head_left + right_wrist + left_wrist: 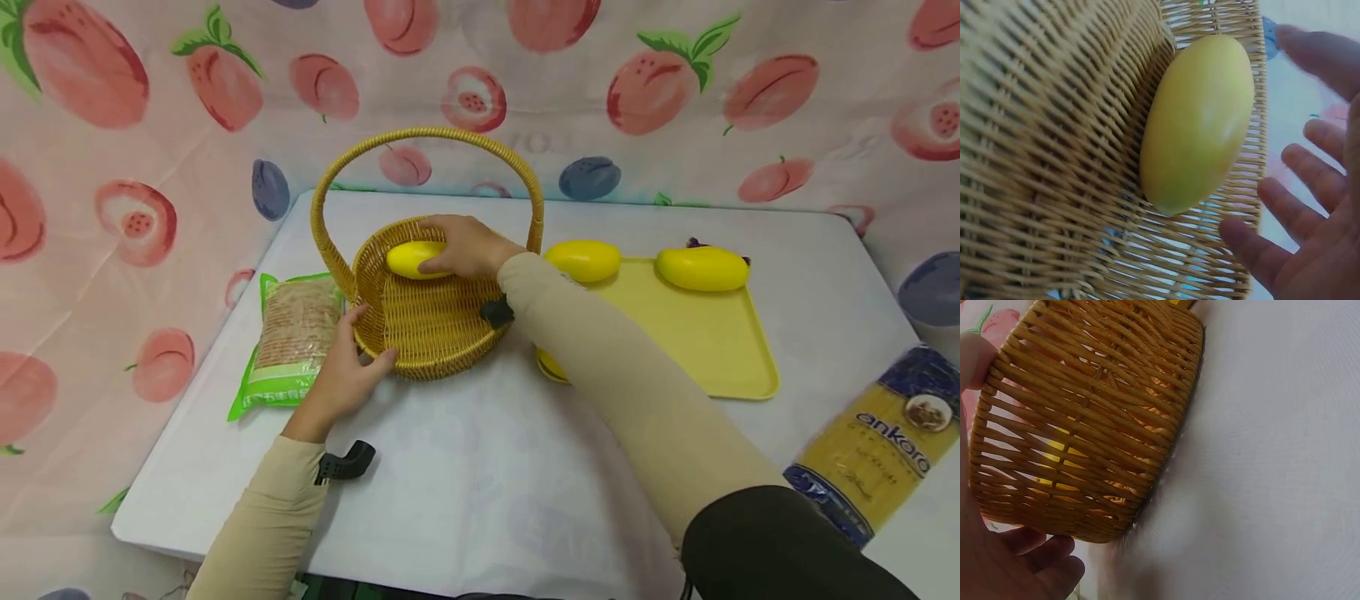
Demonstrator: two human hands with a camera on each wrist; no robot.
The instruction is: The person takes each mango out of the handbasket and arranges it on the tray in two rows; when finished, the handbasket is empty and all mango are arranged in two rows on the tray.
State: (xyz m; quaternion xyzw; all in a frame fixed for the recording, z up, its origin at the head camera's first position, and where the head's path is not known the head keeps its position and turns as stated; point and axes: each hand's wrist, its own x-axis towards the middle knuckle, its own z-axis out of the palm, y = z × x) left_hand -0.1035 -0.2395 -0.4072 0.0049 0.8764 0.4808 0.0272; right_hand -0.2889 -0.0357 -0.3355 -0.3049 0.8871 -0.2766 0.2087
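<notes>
A golden wicker basket [435, 329] with a tall arched handle stands on the table. My left hand [347, 379] grips its near left side, thumb and fingers spread along the rim; the left wrist view shows curled fingers [1054, 559] against the woven wall. Inside the basket, by the far left wall, lies a smooth yellow mango [1200, 122]. My right hand [472, 246] reaches over the basket beside this mango. In the right wrist view its fingers are spread, with a gap between them and the mango.
On the right is a yellow tray [675, 342], partly behind the right sleeve. Two more mangoes [702, 269] lie at its far side, something dark purple behind one. A green-edged bag [296, 333] lies left of the basket, a pasta packet [877, 442] at the right edge.
</notes>
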